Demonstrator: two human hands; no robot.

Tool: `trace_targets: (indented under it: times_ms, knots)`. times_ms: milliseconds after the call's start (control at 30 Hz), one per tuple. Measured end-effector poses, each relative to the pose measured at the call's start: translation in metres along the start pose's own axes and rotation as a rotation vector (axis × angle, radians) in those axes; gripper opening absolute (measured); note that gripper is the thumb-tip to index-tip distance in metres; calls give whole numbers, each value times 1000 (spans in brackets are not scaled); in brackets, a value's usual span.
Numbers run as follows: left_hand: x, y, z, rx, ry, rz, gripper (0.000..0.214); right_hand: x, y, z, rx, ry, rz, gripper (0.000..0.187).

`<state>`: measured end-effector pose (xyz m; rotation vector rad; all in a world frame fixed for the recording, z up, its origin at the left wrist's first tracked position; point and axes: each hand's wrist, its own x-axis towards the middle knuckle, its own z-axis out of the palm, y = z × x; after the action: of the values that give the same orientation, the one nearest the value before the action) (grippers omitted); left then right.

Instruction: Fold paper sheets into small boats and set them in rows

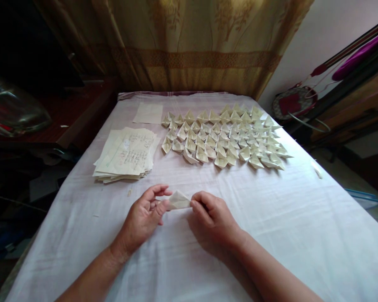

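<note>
- Home room, by its furnishings.
- Tree-patterned gold curtain (214, 33) hung well beyond the fingers (204, 198).
- White cloth (176, 268), softly creased like household linen, spread beneath them.
- Dark reddish wooden furniture (96, 102) stood well left of them.
- Personal handbag (296, 105), far right of them, near a plain pale wall (290, 50).

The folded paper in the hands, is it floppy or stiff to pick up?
Probably very light: the folded paper is small and just paper. Its folds likely make it stiffer than the flat sheets, though squeezing might crumple it.
</note>
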<state>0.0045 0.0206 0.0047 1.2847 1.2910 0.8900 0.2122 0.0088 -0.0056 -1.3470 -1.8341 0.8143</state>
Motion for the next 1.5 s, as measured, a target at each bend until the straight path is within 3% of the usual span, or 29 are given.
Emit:
trace_targets:
  times_ms: [133,333,500,867,1000,1133,1300,1500]
  knots:
    - [5,0,-7,-177,63,-122,55,5,7,-9,165,87,112,25]
    - [2,3,-1,-158,-1,-147,54,5,8,-4,172,79,134,25]
    - [3,3,5,-114,85,-186,48,3,5,2,164,48,145,27]
    - [0,-11,5,-14,165,-60,40,0,5,8,148,77,170,27]
    - [-3,-15,3,130,188,94,22,-2,4,9,116,114,110,25]
    - [-4,-15,1,162,157,130,18,-4,3,9,36,165,-2,22]
    - [-2,-10,2,106,128,48,21,-4,3,9,-48,226,-98,19]
    - [1,1,0,-49,60,-188,34,-4,5,7,-109,235,-170,18]
